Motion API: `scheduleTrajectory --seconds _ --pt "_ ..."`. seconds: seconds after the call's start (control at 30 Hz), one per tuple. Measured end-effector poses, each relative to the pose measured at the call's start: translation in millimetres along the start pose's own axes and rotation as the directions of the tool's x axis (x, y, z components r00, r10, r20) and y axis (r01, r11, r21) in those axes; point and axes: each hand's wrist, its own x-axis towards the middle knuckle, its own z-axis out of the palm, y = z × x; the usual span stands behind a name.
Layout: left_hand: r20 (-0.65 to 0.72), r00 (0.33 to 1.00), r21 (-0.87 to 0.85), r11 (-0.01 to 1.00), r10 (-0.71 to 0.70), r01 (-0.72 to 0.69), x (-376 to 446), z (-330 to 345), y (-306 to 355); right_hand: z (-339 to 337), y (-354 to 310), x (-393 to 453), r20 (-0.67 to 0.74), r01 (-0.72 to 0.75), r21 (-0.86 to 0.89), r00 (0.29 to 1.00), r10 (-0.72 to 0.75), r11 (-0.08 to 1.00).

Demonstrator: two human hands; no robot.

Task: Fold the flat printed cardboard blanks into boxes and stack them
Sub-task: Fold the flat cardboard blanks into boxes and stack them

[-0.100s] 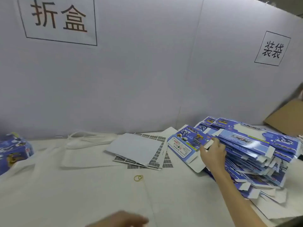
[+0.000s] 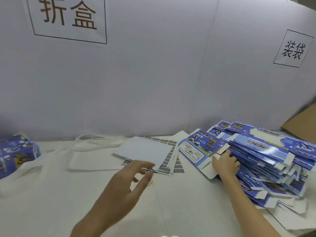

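At the far left edge I see a folded box (image 2: 18,152) printed in blue, standing on the white table (image 2: 51,202). Next to it lie white bags (image 2: 89,151) with loop handles, then a loose fan of white sheets (image 2: 147,149) with barcode labels. My left hand (image 2: 126,183) is raised above the table in the middle, forearm reaching up from the bottom edge, fingers spread and loosely extended, holding nothing; it is motion-blurred. A small yellow rubber band (image 2: 150,183) lies just behind its fingertips. Further right, my right hand (image 2: 224,164) reaches forward with its fingers curled onto the edge of the pile of flat blue blanks (image 2: 266,159), gripping it beside one blank (image 2: 200,147) jutting out left.
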Motion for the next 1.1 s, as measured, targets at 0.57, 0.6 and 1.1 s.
scheduleTrajectory --seconds 0.57,0.6,1.1 --pt "-0.058 0.903 -0.206 0.89 -0.426 0.407 32.5 43.2 -93.2 24.2 -75.0 -48.9 -0.376 0.327 0.81 0.927 0.004 0.488" --pt "-0.067 0.892 -0.258 0.872 -0.446 0.417 34.4 42.8 -89.5 22.6 -80.6 -54.9 -0.377 0.339 0.831 0.926 -0.002 0.442" --pt "-0.153 0.746 -0.767 0.554 -0.648 0.324 42.5 6.0 -84.2 64.0 -90.9 -107.4 0.427 -0.246 0.898 0.688 -0.586 0.366"
